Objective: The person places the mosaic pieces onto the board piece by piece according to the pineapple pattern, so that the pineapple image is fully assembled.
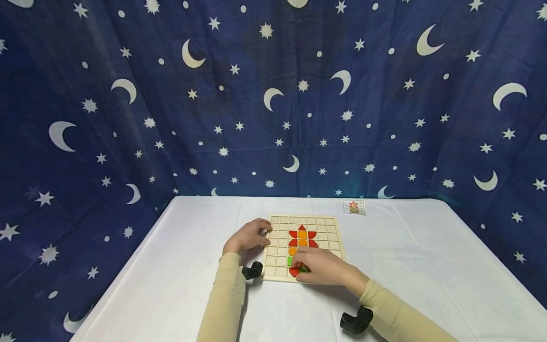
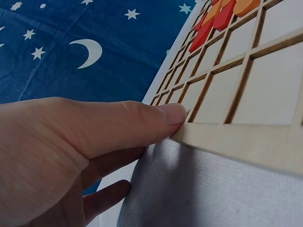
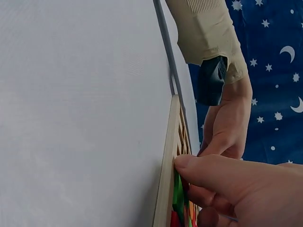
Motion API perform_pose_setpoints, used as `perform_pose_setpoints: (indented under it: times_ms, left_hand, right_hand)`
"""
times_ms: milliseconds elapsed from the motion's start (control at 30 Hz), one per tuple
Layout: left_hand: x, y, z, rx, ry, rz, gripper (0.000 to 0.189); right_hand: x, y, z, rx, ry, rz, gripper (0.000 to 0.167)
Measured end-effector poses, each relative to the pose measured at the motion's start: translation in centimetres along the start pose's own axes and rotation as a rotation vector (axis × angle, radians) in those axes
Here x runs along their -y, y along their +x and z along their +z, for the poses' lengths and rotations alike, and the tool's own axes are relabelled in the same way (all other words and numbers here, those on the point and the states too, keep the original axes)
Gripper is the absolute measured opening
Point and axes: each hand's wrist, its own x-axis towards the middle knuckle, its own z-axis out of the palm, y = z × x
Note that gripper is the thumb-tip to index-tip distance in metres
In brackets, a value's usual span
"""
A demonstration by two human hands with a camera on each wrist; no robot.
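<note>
A pale wooden grid board (image 1: 277, 271) lies on the table, and my left hand (image 1: 249, 236) rests along its left edge. In the left wrist view the straight thumb (image 2: 142, 120) touches the board's rim, with the other fingers loosely bent below. At the near side of the board, my right hand (image 1: 322, 266) pinches a green piece (image 3: 178, 194) between thumb and fingertips, low over the cells. Beside those fingertips sit a light green square (image 1: 289, 261) and a red piece (image 1: 293, 272). Red curved pieces (image 1: 312, 234) flank an orange square (image 1: 302, 234) farther up. The right hand covers some cells.
A small picture card (image 1: 353, 207) with a flower-like pattern on a grid lies at the table's far edge, right of the board. White cloth (image 1: 410, 266) covers the table. A dark blue curtain (image 1: 239, 109) with moons and stars hangs behind.
</note>
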Motion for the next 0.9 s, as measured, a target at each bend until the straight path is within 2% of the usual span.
perform_pose_setpoints:
  times_ms: [433,600,700,900]
  left_hand:
    - [0.21,0.06,-0.02,0.005,-0.007,-0.001,0.042]
    - [0.12,-0.21,-0.2,0.005,-0.008,0.023,0.041]
    - [0.0,-0.29,-0.29,0.001,-0.01,0.023,0.041]
    - [0.14,0.14,-0.03,0.01,-0.018,-0.023,0.042]
  right_hand:
    - [0.01,0.23,0.35,-0.039,0.001,0.002,0.008]
    - [0.12,0.43,0.33,-0.072,-0.01,0.029,0.006]
    - [0.25,0.61,0.31,-0.092,-0.013,0.054,0.008]
    - [0.37,0.83,0.49,-0.099,-0.034,0.078,0.018]
